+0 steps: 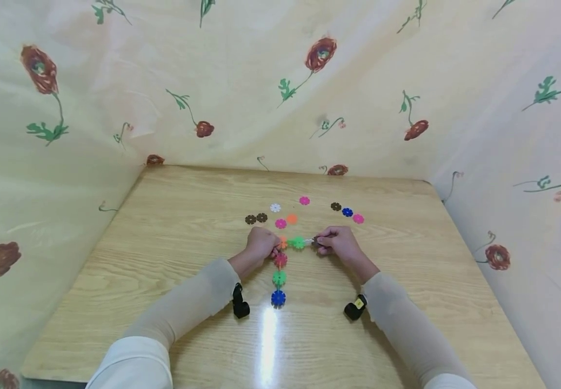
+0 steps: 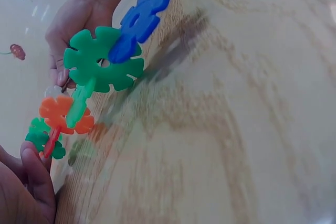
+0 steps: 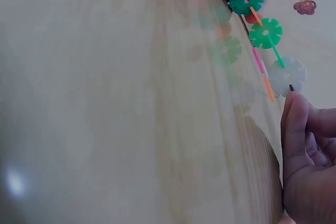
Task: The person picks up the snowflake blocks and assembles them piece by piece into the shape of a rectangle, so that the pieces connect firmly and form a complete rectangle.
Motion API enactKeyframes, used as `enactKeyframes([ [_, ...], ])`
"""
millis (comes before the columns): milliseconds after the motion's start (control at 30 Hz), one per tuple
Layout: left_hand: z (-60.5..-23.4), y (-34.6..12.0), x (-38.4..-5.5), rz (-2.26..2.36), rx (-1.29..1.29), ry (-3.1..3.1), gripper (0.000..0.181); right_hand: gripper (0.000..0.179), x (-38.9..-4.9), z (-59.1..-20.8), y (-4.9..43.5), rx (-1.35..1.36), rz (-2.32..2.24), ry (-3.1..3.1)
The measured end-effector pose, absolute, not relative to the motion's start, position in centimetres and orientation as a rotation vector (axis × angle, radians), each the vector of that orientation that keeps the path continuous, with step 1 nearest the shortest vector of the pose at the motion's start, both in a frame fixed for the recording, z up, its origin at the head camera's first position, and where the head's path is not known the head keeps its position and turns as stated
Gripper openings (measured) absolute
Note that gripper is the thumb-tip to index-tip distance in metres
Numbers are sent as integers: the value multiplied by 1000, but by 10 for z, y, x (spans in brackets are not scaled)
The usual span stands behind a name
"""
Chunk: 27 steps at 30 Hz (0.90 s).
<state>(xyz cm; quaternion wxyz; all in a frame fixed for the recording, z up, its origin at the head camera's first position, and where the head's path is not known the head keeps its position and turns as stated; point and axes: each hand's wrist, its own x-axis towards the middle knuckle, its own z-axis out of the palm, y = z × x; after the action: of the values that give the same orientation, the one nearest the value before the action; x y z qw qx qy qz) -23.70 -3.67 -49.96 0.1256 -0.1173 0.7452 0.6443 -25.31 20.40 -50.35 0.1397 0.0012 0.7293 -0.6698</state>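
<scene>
A chain of notched plastic discs, shaped like flowers and slotted together, lies between my hands. One arm runs toward me through a pink disc (image 1: pixel 281 260), a green disc (image 1: pixel 279 278) and a blue disc (image 1: pixel 278 298). The other arm goes right from an orange disc (image 1: pixel 283 242) through a bright green disc (image 1: pixel 298 242) and a white disc (image 3: pixel 291 74). My left hand (image 1: pixel 262 243) holds the chain around its corner. At the right end, my right hand (image 1: pixel 341 243) pinches a brown disc (image 1: pixel 316 241), mostly hidden by the fingers, against the white one.
Loose discs lie farther back on the wooden table (image 1: pixel 173 243): two brown discs (image 1: pixel 256 219), a white disc (image 1: pixel 275 207), an orange disc (image 1: pixel 292 219), several pink discs (image 1: pixel 305 200), another brown disc (image 1: pixel 336 206) and a blue disc (image 1: pixel 347 212). Flower-patterned cloth (image 1: pixel 241 70) surrounds the table's back and sides.
</scene>
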Motion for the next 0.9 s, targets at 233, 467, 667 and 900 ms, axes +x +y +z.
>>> enactKeyframes([
  [233, -503, -36, -237, 1899, -348, 2187, 15, 10, -253, -506, 202, -29, -1921, 2137],
  [467, -509, -39, -238, 1946, -335, 2116, 12, 16, -254, -506, 201, 4, -1883, 2170],
  [667, -508, -46, -236, 2023, -399, 1935, 12, 37, -256, -504, 199, 40, -1842, 2158],
  [900, -504, -60, -234, 2136, -489, 1800, 24, 33, -260, -498, 202, 18, -1784, 2139],
])
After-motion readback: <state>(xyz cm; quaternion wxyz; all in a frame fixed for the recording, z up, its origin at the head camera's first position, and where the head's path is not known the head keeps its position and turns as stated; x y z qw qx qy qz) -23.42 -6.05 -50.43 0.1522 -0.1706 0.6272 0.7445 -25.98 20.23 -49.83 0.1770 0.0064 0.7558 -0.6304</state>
